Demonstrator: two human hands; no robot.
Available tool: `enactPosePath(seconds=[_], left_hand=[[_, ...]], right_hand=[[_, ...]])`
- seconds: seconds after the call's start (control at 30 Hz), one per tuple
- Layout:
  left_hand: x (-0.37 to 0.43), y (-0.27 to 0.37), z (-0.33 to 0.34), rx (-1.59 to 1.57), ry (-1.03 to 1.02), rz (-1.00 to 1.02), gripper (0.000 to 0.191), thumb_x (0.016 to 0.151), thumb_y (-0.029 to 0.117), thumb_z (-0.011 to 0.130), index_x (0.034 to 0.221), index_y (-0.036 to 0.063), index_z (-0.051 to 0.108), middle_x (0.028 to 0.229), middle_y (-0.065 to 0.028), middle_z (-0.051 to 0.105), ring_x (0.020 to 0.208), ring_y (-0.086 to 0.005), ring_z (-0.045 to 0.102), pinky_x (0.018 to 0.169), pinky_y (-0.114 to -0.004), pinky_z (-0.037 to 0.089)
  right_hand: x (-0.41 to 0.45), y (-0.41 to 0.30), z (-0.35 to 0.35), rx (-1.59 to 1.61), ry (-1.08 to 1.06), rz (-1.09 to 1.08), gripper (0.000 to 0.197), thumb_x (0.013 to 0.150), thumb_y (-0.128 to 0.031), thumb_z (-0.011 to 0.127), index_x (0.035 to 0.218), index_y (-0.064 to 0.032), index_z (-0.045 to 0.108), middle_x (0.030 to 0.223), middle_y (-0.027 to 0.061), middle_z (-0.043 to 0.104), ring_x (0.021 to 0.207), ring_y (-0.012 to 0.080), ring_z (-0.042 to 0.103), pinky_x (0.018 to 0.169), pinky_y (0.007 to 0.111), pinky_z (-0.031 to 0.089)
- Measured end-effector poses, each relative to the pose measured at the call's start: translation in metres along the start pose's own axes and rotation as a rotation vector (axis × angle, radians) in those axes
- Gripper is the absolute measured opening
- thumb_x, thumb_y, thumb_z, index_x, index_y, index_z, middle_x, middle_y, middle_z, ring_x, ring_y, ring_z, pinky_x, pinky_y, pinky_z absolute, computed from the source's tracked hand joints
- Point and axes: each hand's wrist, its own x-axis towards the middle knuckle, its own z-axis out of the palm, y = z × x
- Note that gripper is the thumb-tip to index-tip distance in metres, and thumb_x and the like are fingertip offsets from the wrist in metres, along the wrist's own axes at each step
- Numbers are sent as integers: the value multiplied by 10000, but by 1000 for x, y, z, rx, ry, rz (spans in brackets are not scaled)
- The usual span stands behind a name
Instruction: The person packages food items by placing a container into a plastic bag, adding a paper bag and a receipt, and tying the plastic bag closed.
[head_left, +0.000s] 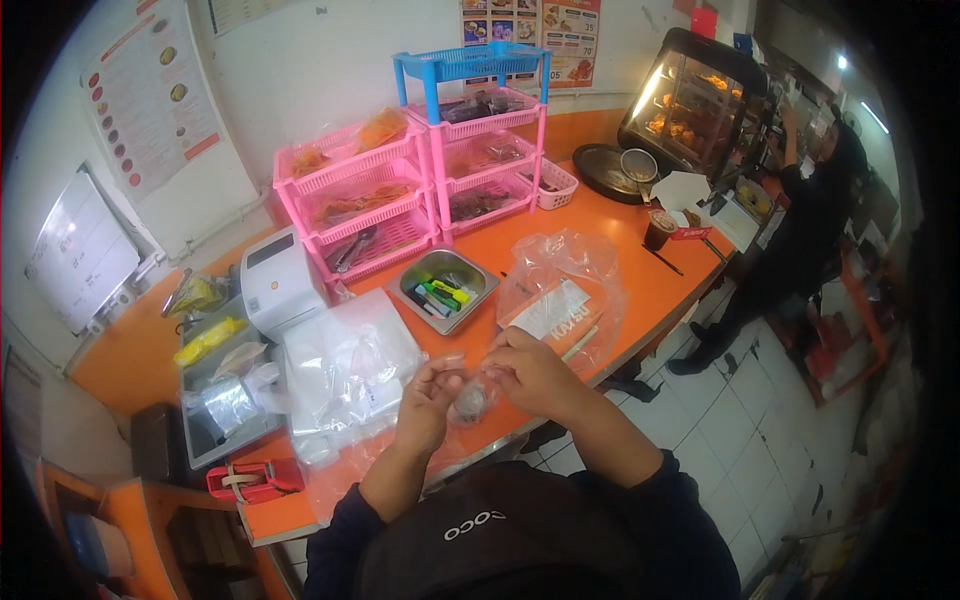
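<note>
Both my hands meet above the near edge of the orange table. My left hand (431, 397) and my right hand (529, 371) pinch the top of a small clear plastic bag (471, 403), whose contents I cannot make out. Just beyond my right hand, a large transparent bag (607, 274) lies around a printed food box (574, 322) with a white paper slip (553, 306) on it. To the left of my left hand rests a stack of clear plastic bags (349, 349). Behind my hands is a metal tray (484, 289) of markers and highlighters.
Pink plastic racks (360, 210) stand at the back, beside a white label printer (281, 281). A grey bin (202, 442) and a red tape dispenser (259, 480) are at left. At right are a drink cup (660, 229), a heated display case (686, 105) and another person (802, 202).
</note>
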Motion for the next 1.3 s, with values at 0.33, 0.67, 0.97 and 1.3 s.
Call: enactPosePath(seconds=[0.33, 0.67, 0.97, 1.3], left_hand=[[0, -6, -16, 363, -162, -92, 157, 940, 150, 435, 964, 28, 532, 832, -48, 579, 622, -78, 532, 581, -237, 425], [2, -7, -26, 240, -3, -156, 101, 919, 133, 496, 932, 34, 513, 809, -43, 571, 634, -100, 544, 603, -225, 428], [-14, 25, -33, 514, -266, -100, 105, 779, -8, 635, 868, 32, 600, 959, -78, 613, 862, -184, 604, 766, -311, 488], [-26, 8, -15, 1408, -320, 661, 285, 658, -43, 569, 926, 46, 608, 938, -89, 595, 839, -272, 592, 735, -356, 501]], right_hand=[[13, 3, 9, 222, -163, 32, 218, 741, -83, 660, 957, -54, 658, 836, 105, 606, 757, 236, 596, 637, 310, 468], [-12, 4, 31, -34, 21, -112, 102, 725, -94, 619, 800, -26, 631, 789, 104, 596, 779, 276, 579, 663, 375, 461], [-38, 16, 49, 255, -39, -184, 159, 732, -30, 648, 882, -24, 597, 844, 102, 578, 785, 233, 587, 663, 313, 473], [-38, 29, 87, 254, 35, 61, 285, 787, -170, 637, 984, 3, 525, 884, 138, 600, 803, 272, 615, 705, 338, 488]])
